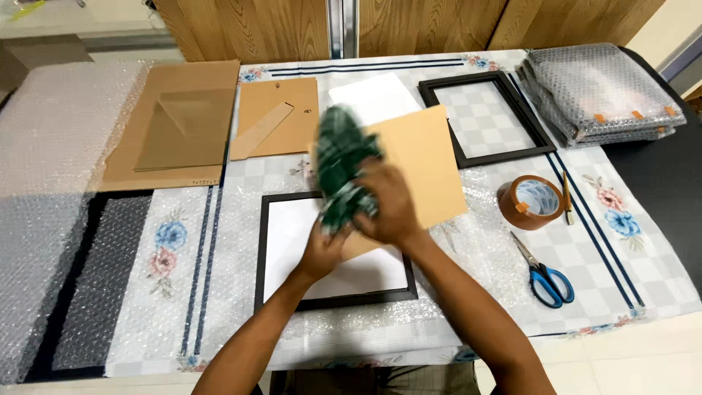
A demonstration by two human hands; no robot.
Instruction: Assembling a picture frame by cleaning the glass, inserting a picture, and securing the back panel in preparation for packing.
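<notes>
- Head view, looking down at a table covered by a white checked cloth with blue stripes and flower prints (607, 241).
- Both hands meet over the middle of the table. The right hand (391, 208) is closed around a crumpled green-and-white patterned cloth (342, 164), which is blurred with motion; the left hand (322, 252) grips its lower end from below.
- The cloth is held just above a black rectangular picture frame with a white centre (292, 292), lying flat on a sheet of clear bubble wrap (468, 249). It looks unassembled.
- A plain brown cardboard sheet (431, 168) overlaps the frame's upper right corner, not yet fitted.
- A second, empty black frame (453, 150) lies further back, the tablecloth showing through it.
- A brown backing board with a fold-out stand (274, 121) lies apart, unattached, beside a larger flat cardboard piece (175, 124).
- A roll of brown packing tape (530, 201) and blue-handled scissors (545, 274) lie to the right, untouched.
- A stack of bubble-wrapped flat bundles (603, 91) at the far right appears already packed.
</notes>
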